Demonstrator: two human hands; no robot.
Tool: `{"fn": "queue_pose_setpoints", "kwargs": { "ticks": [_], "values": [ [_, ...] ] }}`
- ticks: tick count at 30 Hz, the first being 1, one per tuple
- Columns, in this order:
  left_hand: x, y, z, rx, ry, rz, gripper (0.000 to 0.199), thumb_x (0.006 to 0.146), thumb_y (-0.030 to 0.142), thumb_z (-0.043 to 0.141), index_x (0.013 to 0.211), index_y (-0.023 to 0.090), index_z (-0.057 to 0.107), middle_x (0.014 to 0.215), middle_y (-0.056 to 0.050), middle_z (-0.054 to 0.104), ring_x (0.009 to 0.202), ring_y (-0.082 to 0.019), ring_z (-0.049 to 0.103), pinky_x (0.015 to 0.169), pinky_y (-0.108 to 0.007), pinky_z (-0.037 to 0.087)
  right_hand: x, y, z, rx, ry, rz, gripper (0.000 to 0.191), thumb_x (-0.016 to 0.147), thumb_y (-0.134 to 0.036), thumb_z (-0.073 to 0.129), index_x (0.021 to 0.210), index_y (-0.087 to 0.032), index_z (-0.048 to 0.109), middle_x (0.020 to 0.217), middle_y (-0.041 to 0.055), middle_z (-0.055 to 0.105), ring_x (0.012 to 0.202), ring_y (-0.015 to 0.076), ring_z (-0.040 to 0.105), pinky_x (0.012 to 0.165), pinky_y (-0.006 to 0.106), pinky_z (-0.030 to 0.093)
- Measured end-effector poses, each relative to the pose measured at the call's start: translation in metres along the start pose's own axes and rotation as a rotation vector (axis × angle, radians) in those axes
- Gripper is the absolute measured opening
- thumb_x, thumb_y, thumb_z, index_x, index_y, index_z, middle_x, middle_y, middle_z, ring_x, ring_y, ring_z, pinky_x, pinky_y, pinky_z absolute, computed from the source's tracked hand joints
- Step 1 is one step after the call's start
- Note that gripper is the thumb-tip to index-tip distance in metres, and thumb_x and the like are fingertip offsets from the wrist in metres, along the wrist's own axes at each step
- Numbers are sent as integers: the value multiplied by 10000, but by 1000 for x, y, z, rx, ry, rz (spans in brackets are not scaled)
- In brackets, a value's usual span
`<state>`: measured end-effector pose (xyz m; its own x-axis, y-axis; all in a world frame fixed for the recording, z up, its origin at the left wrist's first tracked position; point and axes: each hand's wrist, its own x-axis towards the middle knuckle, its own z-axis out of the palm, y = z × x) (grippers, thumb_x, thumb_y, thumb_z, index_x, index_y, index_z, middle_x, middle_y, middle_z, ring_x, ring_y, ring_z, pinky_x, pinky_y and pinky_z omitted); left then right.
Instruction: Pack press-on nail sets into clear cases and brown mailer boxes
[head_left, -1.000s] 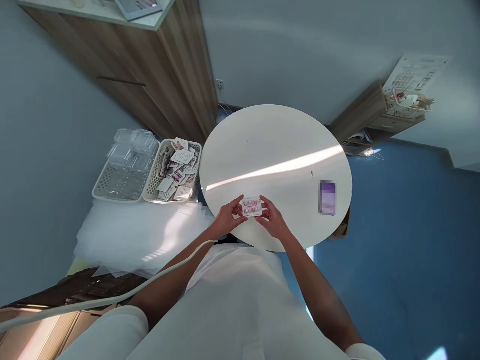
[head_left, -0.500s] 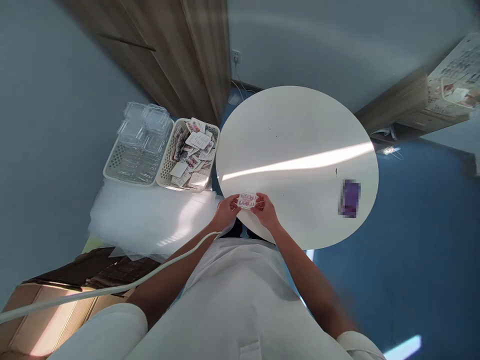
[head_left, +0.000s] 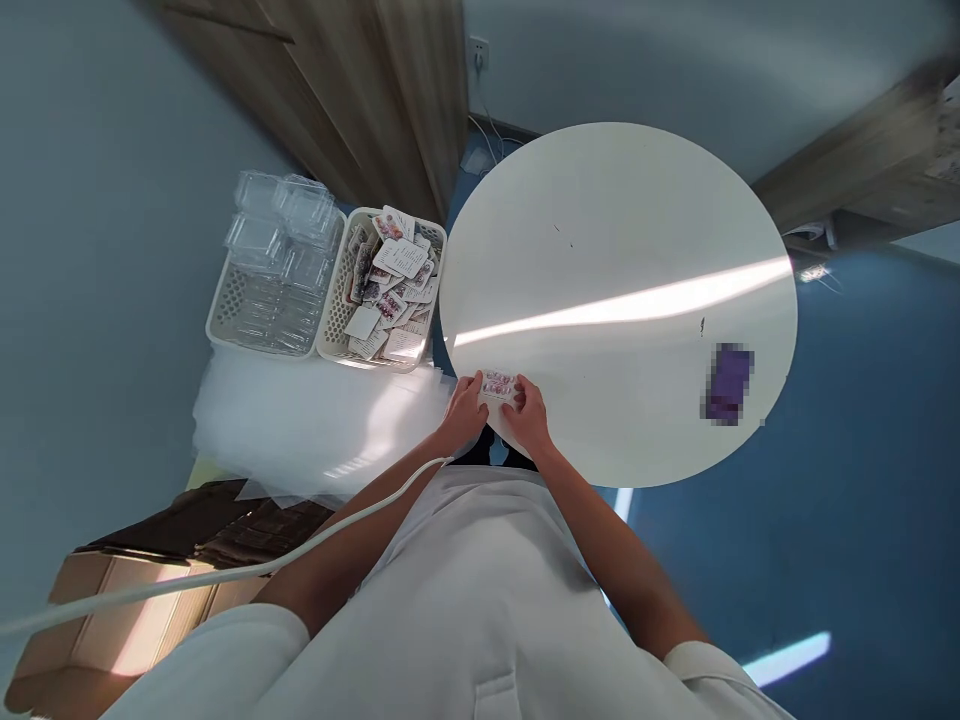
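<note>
A small white card (head_left: 498, 384) with rows of pink and purple pieces is held near the front edge of the round white table (head_left: 600, 220). My left hand (head_left: 465, 412) grips the card's left edge, its fingers closed. On the opposite edge, my right hand (head_left: 529, 414) pinches it between thumb and fingers. To the left of the table, a white perforated basket (head_left: 330, 335) holds many similar cards (head_left: 401, 258), some face up and others showing printed text. I cannot make out exactly what the pieces on the held card are.
Another white basket (head_left: 217, 325) holds stacked clear plastic boxes (head_left: 259, 240). Clear plastic sheets (head_left: 300, 420) lie in front of both baskets. A pixelated purple item (head_left: 727, 385) rests on the table's right side. A white cable (head_left: 247, 574) crosses my left arm, above a cardboard box (head_left: 112, 610).
The camera view has shifted, so the table looks larger and higher in the picture. Both hands still hold the card, which has come down closer to the table surface.
</note>
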<state>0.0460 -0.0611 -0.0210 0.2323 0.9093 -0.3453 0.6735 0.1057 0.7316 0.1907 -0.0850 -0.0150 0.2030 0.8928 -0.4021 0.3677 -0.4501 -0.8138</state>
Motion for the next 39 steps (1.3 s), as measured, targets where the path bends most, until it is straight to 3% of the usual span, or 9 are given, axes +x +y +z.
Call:
{"fn": "queue_pose_setpoints", "kwargs": {
  "ticks": [3,7,11,21,34,39],
  "values": [
    [-5,1,1,-93,7,-60,684,665,129,462,1327,126,291,1095,-105,456,890,-175,510,817,-323,441,-8,1,2,71,-7,35,577,650,-171,507,1214,-202,387,1144,76,499,966,168,513,850,333,451],
    [-6,4,0,-204,54,-79,678,631,118,481,1294,162,343,1159,-103,454,976,-204,500,834,-343,437,-12,1,11,148,-30,30,560,663,-162,488,1208,-210,371,1178,73,495,1029,170,507,872,329,445],
    [-2,3,-4,-269,115,-112,699,621,113,496,1297,169,327,1215,-114,438,1070,-238,462,872,-378,412,-5,-5,20,125,-49,14,552,675,-185,501,1210,-216,372,1196,72,486,1048,174,500,874,330,442],
    [10,-13,-21,-276,133,-135,694,662,158,502,1321,156,287,1303,-124,391,1191,-264,368,939,-400,359,17,-18,35,78,-97,-51,610,653,-193,528,1231,-237,339,1229,61,465,1053,173,487,883,333,421],
    [8,-17,-20,-292,152,-93,657,668,141,489,1302,183,321,1283,-111,406,1156,-248,402,899,-391,397,11,-20,30,-37,-142,-216,693,662,-169,536,1300,-221,269,1289,84,402,1090,196,460,919,365,408],
    [5,-15,-19,-267,174,-59,628,670,146,491,1279,185,347,1259,-105,419,1153,-244,390,874,-380,414,10,-15,27,-97,-174,-308,745,673,-156,538,1338,-219,208,1390,87,279,1220,218,355,973,389,369]
  ]
}}
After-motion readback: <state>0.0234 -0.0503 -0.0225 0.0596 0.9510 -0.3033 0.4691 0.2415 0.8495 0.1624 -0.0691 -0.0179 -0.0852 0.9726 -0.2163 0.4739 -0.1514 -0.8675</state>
